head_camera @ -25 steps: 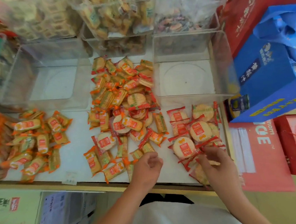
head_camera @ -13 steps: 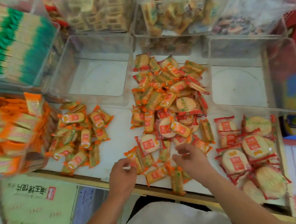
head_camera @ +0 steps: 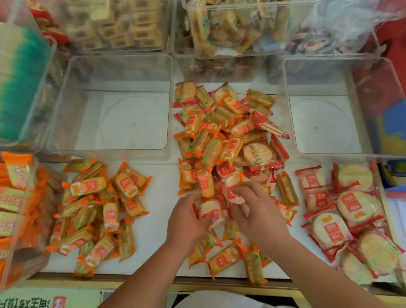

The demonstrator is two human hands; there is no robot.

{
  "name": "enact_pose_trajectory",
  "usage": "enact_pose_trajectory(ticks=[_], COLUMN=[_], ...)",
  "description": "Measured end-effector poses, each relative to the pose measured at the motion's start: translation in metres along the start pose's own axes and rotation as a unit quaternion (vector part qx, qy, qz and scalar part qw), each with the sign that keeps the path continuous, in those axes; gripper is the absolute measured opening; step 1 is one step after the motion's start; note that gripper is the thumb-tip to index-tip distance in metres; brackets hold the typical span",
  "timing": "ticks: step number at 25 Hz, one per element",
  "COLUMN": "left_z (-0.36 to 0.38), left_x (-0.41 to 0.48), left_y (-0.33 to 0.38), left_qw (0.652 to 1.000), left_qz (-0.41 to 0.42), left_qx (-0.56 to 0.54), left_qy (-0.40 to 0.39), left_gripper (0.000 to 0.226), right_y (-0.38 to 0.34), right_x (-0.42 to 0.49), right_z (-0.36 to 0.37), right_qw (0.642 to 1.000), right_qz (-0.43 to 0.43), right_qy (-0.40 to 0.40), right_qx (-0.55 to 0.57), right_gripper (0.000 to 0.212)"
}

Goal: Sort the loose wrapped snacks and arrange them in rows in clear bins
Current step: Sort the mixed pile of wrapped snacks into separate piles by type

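Counter: white, holds everything below. Reference point is the mixed pile at its middle, orange and red wrappers jumbled together.

Two clear bins sit at the back. The left bin is behind and left of the mixed pile, the right bin is just right of it. No packets in either.

Orange-wrapped pile: left of the mixed pile, apart from it, long packets only.

Red-wrapped group: right of the mixed pile, round crackers, overlapping.

Your hands meet at the near edge of the mixed pile. Your right hand has its fingers curled over a red round packet, gripping it. Your left hand has its fingers bent against a second round packet; whether it grips or only touches, cannot tell.
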State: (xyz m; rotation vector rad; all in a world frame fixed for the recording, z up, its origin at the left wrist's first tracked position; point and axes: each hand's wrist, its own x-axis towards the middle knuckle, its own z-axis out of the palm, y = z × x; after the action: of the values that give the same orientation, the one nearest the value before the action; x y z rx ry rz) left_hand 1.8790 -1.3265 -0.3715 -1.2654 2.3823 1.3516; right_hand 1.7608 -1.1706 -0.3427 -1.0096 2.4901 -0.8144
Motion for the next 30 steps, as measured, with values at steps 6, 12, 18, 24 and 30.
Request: enact_pose_trajectory(ticks=[6, 12, 18, 24, 30], left_z=[-0.034, -0.038, -0.03, 0.053, 0.165], left_x=[-0.024, -0.045, -0.08, -0.109, -0.138], left_y=[-0.008, 0.009, 0.051, 0.083, 0.145], left_qw=[0.987, 0.969, 0.944, 0.949, 0.949], left_qz=[-0.064, -0.063, -0.061, -0.134, -0.175], left_qx=[-0.139, -0.222, -0.287, -0.28, -0.259], left_qy=[0.042, 0.091, 0.152, 0.05, -0.038], left_gripper=[0.041, 0.035, 0.031, 0.038, 0.032], right_y=[-0.001, 0.019, -0.006, 0.076, 0.171], right_x=[0.057, 0.057, 0.035, -0.079, -0.183], right_z=[0.006, 0.002, -0.069, -0.123, -0.154], right_qw=[0.952, 0.969, 0.996, 0.93, 0.867], right_qz=[-0.025, -0.079, 0.012, 0.236, 0.423], right_qy=[-0.153, -0.072, 0.037, 0.041, 0.077], right_qx=[-0.264, -0.222, 0.077, 0.278, 0.252], right_gripper=[0.079, 0.043, 0.019, 0.023, 0.027])
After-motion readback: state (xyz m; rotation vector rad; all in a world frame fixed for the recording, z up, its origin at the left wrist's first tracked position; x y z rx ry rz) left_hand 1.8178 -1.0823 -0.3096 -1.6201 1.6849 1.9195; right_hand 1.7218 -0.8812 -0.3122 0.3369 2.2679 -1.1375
